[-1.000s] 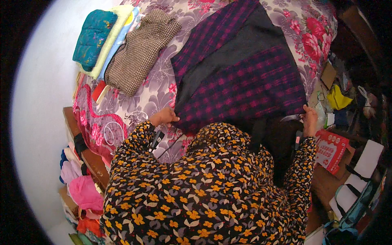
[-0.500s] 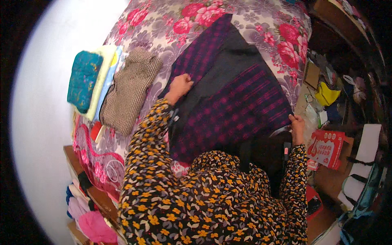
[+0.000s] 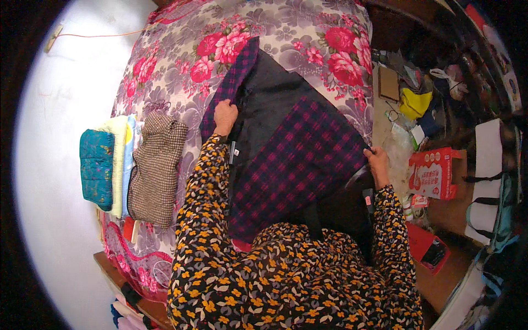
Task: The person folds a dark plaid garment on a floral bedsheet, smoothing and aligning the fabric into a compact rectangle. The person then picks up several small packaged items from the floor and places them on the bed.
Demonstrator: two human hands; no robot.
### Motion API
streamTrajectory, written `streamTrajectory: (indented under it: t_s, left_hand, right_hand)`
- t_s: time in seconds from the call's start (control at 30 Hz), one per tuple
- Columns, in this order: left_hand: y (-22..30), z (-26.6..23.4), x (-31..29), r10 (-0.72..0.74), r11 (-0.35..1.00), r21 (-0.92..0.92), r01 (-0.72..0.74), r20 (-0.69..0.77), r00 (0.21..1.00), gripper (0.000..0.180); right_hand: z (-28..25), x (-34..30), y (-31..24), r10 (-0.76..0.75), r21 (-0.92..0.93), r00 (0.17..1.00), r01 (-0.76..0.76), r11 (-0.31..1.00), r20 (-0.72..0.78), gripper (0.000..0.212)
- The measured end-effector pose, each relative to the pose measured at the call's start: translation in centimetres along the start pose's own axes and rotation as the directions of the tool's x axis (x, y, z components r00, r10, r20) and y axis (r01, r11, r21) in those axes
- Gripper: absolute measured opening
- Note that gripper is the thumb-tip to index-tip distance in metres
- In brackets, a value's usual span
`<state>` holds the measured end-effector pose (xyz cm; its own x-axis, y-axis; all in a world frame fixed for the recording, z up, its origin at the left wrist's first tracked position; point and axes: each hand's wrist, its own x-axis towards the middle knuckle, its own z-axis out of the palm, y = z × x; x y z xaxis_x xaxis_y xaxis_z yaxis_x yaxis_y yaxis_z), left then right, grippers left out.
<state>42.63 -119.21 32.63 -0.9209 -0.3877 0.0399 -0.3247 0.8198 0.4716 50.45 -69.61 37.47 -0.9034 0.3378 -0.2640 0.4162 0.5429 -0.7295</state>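
A dark purple-and-black plaid garment [image 3: 308, 157] lies partly spread on the bed, its plain black side [image 3: 275, 88] showing in the middle. Its exact kind is unclear. My left hand [image 3: 225, 117] is closed on the turned-over plaid strip at its left edge. At the garment's right corner, my right hand [image 3: 378, 166] pinches the cloth between thumb and fingers. A small white-and-dark label [image 3: 235, 153] shows beside my left forearm. The garment's near edge reaches my body, which hides part of it.
Left of the garment lies a folded brown checked cloth [image 3: 157, 170], beside folded pale yellow [image 3: 118, 181] and teal [image 3: 97, 165] cloths. Flowered bedding [image 3: 297, 27] covers the bed. Off its right side are a red-and-white box [image 3: 432, 173], a yellow item [image 3: 415, 103] and clutter.
The plaid part at the far left has narrowed to a strip under my left hand, with more of the black side showing. The whole view has also shifted and turned.
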Motion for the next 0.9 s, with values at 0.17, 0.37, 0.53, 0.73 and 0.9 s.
streamTrajectory:
  t_s: [0.17,0.37,0.53,0.73,0.9]
  left_hand:
    - [2.8,-3.4,-5.2,0.551,0.764,-0.234,-0.601,-0.248,0.797,0.019]
    - [4.4,-4.5,-15.4,0.649,0.758,-0.269,-0.594,0.398,0.648,0.02]
    - [3.8,-4.3,-16.2,0.625,0.772,-0.291,-0.565,0.516,0.586,0.024]
    - [3.2,-5.0,-16.3,0.647,0.74,-0.278,-0.612,0.54,0.538,0.026]
    - [1.8,-5.6,-17.1,0.618,0.786,-0.396,-0.476,0.547,0.565,0.025]
  right_hand:
    - [0.0,0.6,0.7,0.024,0.098,0.998,-0.029,0.995,0.058,0.037]
    - [0.1,0.5,0.8,-0.037,0.058,0.999,0.036,0.998,0.018,0.032]
    - [0.0,0.0,0.0,0.029,0.124,0.998,-0.037,0.992,0.063,0.02]
    - [-0.1,-0.1,-0.6,-0.037,0.043,0.999,0.037,0.998,-0.003,0.03]
    - [0.1,0.9,1.3,0.018,0.076,0.999,-0.021,0.997,0.05,0.025]
